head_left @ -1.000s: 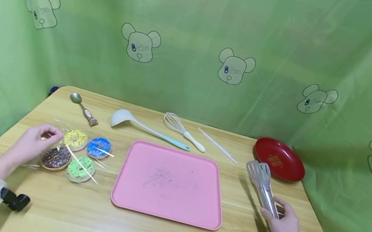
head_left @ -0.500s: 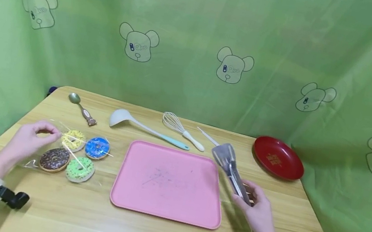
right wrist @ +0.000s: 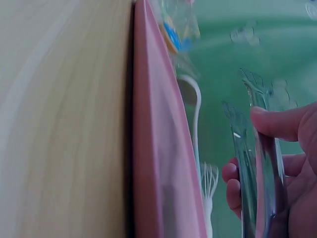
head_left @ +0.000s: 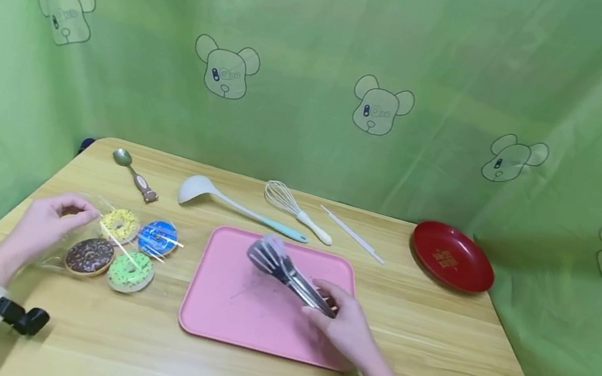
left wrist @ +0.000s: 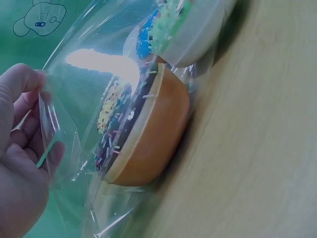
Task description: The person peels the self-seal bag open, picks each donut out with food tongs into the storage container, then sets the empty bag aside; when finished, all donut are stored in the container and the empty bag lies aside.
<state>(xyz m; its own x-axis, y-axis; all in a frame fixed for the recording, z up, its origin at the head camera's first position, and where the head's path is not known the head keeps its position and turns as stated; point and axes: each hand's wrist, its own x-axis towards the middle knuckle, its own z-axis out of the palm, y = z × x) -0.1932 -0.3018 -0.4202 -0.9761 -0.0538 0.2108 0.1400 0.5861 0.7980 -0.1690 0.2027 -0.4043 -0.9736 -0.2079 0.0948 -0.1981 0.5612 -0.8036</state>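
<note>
My left hand [head_left: 47, 227] pinches the edge of a clear plastic bag [left wrist: 67, 148] at the table's left. Inside the bag are a chocolate-topped donut [head_left: 89, 257], a yellow one, a blue donut [head_left: 158, 238] and a green donut [head_left: 131, 272], all sprinkled. The left wrist view shows the chocolate donut's brown side close by the fingers, under the glossy film. With thumb and fingers, my right hand [head_left: 344, 327] grips metal tongs [head_left: 293, 277] above the pink tray [head_left: 214, 317]. The arms of the tongs stand apart, with nothing visible between them.
Along the back lie a spoon [head_left: 137, 178], a white ladle [head_left: 234, 205] with a turquoise handle, a whisk [head_left: 297, 210] and thin white sticks [head_left: 353, 234]. A red plate [head_left: 453, 258] stands at the right corner. Green curtains [head_left: 298, 134] surround the wooden table.
My right hand has carried the tongs leftward from the table's right side to above the pink tray. The left hand stays at the bag, nearly still.
</note>
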